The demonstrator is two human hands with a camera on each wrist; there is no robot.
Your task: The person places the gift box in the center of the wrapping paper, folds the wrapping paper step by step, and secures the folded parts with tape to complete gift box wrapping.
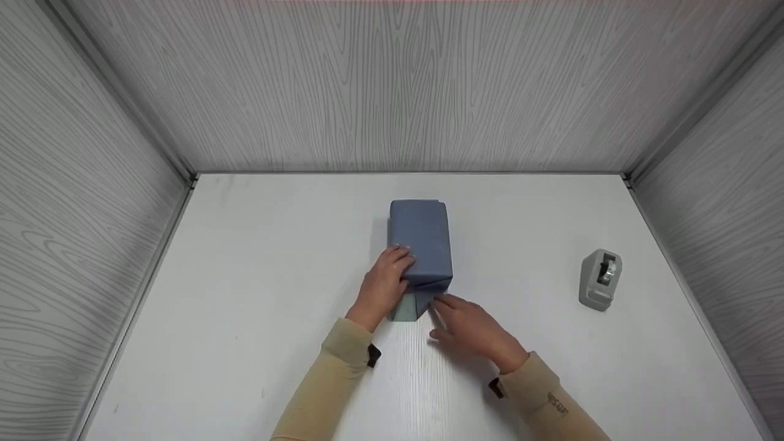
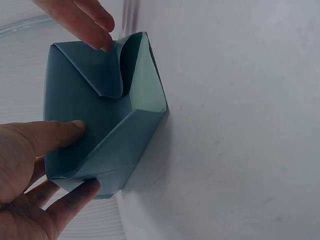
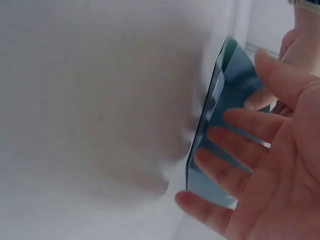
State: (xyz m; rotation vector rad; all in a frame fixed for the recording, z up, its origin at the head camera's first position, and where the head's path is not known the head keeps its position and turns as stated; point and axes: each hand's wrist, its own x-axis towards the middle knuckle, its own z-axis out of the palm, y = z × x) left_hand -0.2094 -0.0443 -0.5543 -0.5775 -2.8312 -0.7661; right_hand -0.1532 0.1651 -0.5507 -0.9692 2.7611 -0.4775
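Package (image 1: 421,236), box-shaped and covered in blue paper, is lying near the middle of the white counter (image 1: 275,245), its unclosed end facing you. Your left grip (image 1: 381,285) is holding it, the thumb pressing on that near end and the fingers lying along the left side. Your right grip (image 1: 471,327) is standing wide, fingers spreading, with fingertips reaching the blue side fold (image 1: 424,302); you cannot tell whether they are touching it. Beneath, a pale green flap (image 1: 404,309) is extending towards you. A grey tape dispenser (image 1: 599,282) is standing well apart, to your right.
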